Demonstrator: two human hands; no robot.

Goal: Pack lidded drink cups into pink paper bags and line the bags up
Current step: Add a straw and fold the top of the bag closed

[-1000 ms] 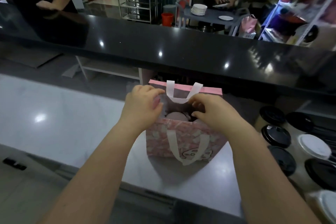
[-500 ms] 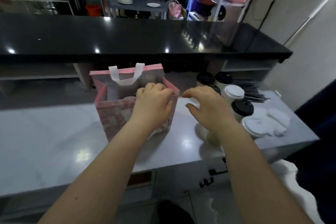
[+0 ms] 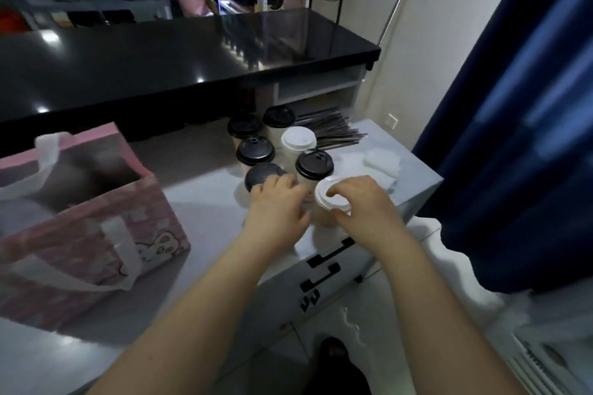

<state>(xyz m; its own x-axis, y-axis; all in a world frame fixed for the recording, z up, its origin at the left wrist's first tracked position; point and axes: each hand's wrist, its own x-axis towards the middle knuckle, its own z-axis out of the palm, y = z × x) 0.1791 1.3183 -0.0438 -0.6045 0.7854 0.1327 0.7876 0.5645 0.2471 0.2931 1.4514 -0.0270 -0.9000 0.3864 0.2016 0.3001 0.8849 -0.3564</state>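
**both hands on cups, bag waiting off to the left**

the right hand (image 3: 365, 205) is clasped on the white-lidded cup (image 3: 322, 193). its fingers lie curled over the top of the lid and its thumb is tucked under the near rim. the left hand (image 3: 276, 208) lies just beside it, fingertips touching the near edge of the black-lidded cup (image 3: 258, 176). whether it has actually closed round that cup i cannot tell, as the hand hides the cup's side.

these are probably light paper cups that dent if squeezed, and a snap-on lid may pop off if the cup is lifted by it alone. the safer hold looks to be round the cup wall just under the lid, keeping the cup upright.

just beyond the hands more cups (image 3: 298, 138) stand close together on the counter (image 3: 205, 202). past them lies a bundle of dark straws (image 3: 330, 131), and napkins (image 3: 378, 163) lie just beyond the right hand.

well to the left of the left hand the pink bag (image 3: 96, 228) stands open on the counter, with its white handles flopped over. its inside is too blurred to read. the bag is soft-sided, so a cup will likely need lowering straight down through its mouth.
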